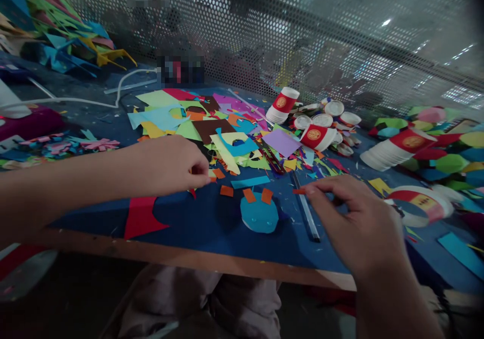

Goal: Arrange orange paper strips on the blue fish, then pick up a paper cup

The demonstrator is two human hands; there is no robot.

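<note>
My right hand (355, 218) pinches a small orange paper piece (299, 191) between thumb and fingertips, above a clear-barrelled pen (306, 210). My left hand (183, 162) is closed, its fingers bent in beside orange scraps; what it holds, if anything, is hidden. Between the hands lies a rounded blue paper cutout (259, 215) with two orange pieces (266, 195) on its upper edge. Another orange square (227, 191) and a blue paper strip (250, 182) rest just above it.
Colored paper scraps (215, 129) heap up behind my hands. Stacked red-and-white paper cups (283, 105) and a cut cup ring (419, 205) are to the right. Red paper (141, 218) lies near the table's front edge (189, 257). A perforated screen (242, 41) stands behind.
</note>
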